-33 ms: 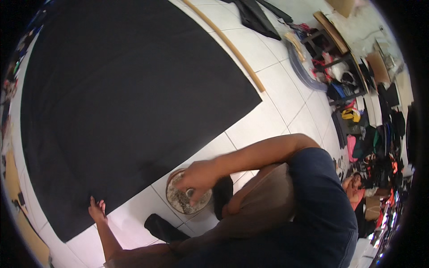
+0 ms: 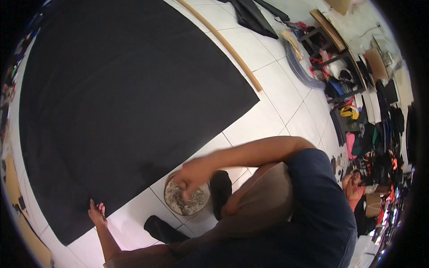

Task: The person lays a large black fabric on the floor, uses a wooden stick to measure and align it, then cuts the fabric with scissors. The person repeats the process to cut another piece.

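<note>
A large black sheet of material [image 2: 116, 98] lies flat over the white tiled floor. My left hand [image 2: 97, 212] rests on its near edge, towards the left corner, with the index finger stretched out, the other fingers loosely bent and nothing held. Close to my body, beside the sheet's near edge, is a round container [image 2: 196, 206] with a brownish rim and a mottled grey-white top or inside. My right hand [image 2: 194, 175] is over it, fingers pointing down. Motion smears those fingers, so whether they hold anything is unclear.
A long tan pole [image 2: 223, 43] lies along the sheet's right edge. Black material [image 2: 254, 20] is on the floor beyond it. At the right stand a grey tub [image 2: 300, 71], cluttered shelves [image 2: 342, 73] and piled goods. Another person [image 2: 353, 190] is at the far right.
My right hand has shifted slightly over the round container, showing more of its mottled surface. My left hand stays at the sheet's edge. The whole view has shifted slightly.
</note>
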Available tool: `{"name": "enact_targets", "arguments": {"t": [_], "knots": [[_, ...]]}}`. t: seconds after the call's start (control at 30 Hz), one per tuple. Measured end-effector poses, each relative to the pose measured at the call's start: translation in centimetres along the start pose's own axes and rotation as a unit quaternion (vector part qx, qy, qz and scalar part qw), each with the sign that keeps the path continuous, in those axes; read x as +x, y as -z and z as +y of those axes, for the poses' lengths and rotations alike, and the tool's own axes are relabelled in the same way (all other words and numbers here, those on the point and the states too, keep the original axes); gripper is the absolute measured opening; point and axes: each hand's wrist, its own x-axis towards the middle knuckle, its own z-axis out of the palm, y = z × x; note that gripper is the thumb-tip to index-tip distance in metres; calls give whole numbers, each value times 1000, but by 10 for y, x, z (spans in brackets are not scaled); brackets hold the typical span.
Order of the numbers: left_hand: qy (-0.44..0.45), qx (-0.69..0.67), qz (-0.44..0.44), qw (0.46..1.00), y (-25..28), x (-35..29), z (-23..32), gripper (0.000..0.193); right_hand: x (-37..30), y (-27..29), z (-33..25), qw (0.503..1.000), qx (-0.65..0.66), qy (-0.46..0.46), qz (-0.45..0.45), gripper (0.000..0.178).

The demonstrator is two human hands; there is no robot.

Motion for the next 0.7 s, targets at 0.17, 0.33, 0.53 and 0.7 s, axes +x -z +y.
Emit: {"name": "enact_targets", "arguments": {"t": [0.17,0.33,0.53,0.7], "knots": [[47,162,-66,984,10,-11,29,40,-80,62,146,791,87,-344,499,49],[99,42,5,994,14,10,27,52,-227,66,265,542,89,-612,569,61],[50,-85,17,995,7,20,30,48,-241,84,312,461,304,-476,685,40],[1,-47,76,996,5,20,66,41,-247,158,302,515,74,-361,774,41]]}}
